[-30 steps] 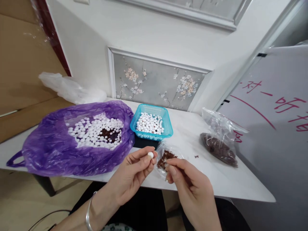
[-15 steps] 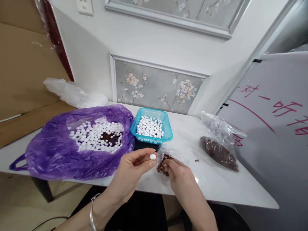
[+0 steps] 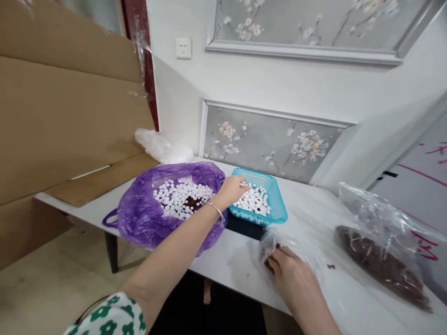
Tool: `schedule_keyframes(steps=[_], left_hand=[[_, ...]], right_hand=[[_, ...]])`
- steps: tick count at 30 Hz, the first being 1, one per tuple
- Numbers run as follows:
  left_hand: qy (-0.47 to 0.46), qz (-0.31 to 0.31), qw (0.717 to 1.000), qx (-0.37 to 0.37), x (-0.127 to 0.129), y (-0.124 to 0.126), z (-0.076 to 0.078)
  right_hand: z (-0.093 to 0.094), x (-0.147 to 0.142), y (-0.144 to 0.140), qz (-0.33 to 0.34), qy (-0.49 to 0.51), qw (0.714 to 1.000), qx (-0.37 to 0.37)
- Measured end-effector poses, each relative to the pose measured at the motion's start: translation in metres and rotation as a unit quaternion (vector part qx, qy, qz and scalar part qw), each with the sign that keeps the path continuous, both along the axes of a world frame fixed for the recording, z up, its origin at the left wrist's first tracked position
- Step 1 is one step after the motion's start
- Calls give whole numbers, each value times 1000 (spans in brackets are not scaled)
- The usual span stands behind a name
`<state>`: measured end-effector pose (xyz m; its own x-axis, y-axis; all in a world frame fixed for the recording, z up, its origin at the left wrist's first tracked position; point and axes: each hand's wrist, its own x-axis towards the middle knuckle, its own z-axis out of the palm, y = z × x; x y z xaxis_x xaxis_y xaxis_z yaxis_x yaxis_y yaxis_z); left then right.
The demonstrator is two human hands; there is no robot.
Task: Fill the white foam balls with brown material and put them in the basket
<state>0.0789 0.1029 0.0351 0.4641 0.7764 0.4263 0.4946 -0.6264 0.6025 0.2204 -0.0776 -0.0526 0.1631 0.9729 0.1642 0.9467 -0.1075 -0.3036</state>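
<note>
My left hand (image 3: 233,190) reaches over the left side of the blue plastic basket (image 3: 279,207). Its fingers are bent together above the small white balls (image 3: 256,200); whether one is between the fingertips I cannot make out. Lower right, my right hand (image 3: 289,263) has its curled fingers in the mouth of a small clear plastic bag (image 3: 263,249) of reddish-brown bits. Those fingertips are hidden. Left of the basket lies an open purple plastic bag (image 3: 138,209), with many more white balls (image 3: 178,195) and a dark brown patch among them.
On the right of the white table (image 3: 240,260) lies a larger clear bag of brown material (image 3: 384,265). A few brown bits (image 3: 331,266) lie loose nearby. A white plastic bag (image 3: 164,146) is by the wall, beside large cardboard (image 3: 80,116). A whiteboard (image 3: 419,172) stands at right.
My left hand has moved from beside my right hand, where it pinched a white ball, up to the basket. My right hand stays at the small bag. The view has swung left.
</note>
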Motion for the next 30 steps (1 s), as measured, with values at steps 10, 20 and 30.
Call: schedule_keyframes(steps=[10, 20, 30], left_hand=[[179, -17, 980, -79, -141, -13, 6], [164, 18, 981, -104, -154, -20, -29], [-265, -106, 881, -378, -87, -93, -19]], right_hand=[[6, 6, -24, -30, 143, 979, 140], [27, -10, -47, -144, 341, 912, 175], [48, -47, -45, -40, 567, 795, 210]])
